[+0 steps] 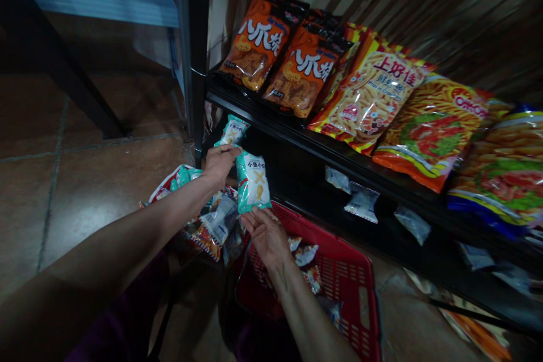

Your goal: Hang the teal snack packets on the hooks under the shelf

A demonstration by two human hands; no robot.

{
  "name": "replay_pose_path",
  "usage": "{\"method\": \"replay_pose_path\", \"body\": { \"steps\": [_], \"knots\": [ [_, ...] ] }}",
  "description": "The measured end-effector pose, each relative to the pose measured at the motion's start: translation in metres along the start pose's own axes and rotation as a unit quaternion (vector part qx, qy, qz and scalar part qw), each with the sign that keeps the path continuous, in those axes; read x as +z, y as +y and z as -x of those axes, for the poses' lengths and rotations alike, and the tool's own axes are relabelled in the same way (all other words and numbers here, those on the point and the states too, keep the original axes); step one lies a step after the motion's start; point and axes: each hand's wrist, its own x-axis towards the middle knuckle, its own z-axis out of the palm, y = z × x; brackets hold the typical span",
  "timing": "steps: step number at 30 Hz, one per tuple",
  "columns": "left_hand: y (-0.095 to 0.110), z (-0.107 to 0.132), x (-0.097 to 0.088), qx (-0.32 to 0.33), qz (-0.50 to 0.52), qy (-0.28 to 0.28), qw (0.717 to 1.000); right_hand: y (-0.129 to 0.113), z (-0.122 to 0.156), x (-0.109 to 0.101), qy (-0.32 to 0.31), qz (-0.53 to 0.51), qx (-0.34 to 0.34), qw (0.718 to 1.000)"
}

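A small teal and white snack packet (255,182) is held upright between my two hands, its printed front facing me. My left hand (220,165) pinches it near the upper left corner, fingertips closed. At the bottom edge, my right hand (268,237) grips the same packet, its thumb and fingers partly hidden. Just beyond my left hand, a matching teal packet (233,130) leans at the left end of the lower shelf (292,167). Below my left forearm lies a heap of small snack packets (220,218), some teal and some orange and silver.
A red plastic basket (354,266) with several small packets stands under my right forearm. Large orange snack bags (261,42) and yellow prawn cracker bags (371,96) line the upper shelf. Several silver packets (362,202) lie along the lower shelf. A dark post (197,56) rises at left.
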Motion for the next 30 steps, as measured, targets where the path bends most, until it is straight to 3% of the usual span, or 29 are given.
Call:
{"method": "replay_pose_path", "body": {
  "steps": [5,9,14,17,25,30],
  "knots": [
    [-0.003,0.000,-0.002,-0.013,0.035,-0.024,0.999,0.002,-0.001,-0.001,0.007,0.015,-0.020,1.000],
    [-0.003,0.007,-0.006,-0.054,0.041,-0.009,0.998,0.002,-0.001,0.001,0.009,0.036,-0.054,0.998],
    [-0.012,0.026,-0.007,-0.145,0.022,-0.089,0.985,0.001,0.000,0.004,-0.002,0.091,-0.102,0.991],
    [-0.020,0.031,-0.006,-0.183,0.049,-0.104,0.976,0.002,0.001,0.005,-0.011,0.140,-0.115,0.983],
    [-0.023,0.026,-0.004,-0.232,0.115,-0.127,0.958,-0.008,0.004,0.002,-0.012,0.120,-0.117,0.986],
    [-0.024,0.031,-0.001,-0.222,0.106,-0.101,0.964,-0.012,-0.001,-0.002,0.008,0.131,-0.084,0.988]
  ]
}}
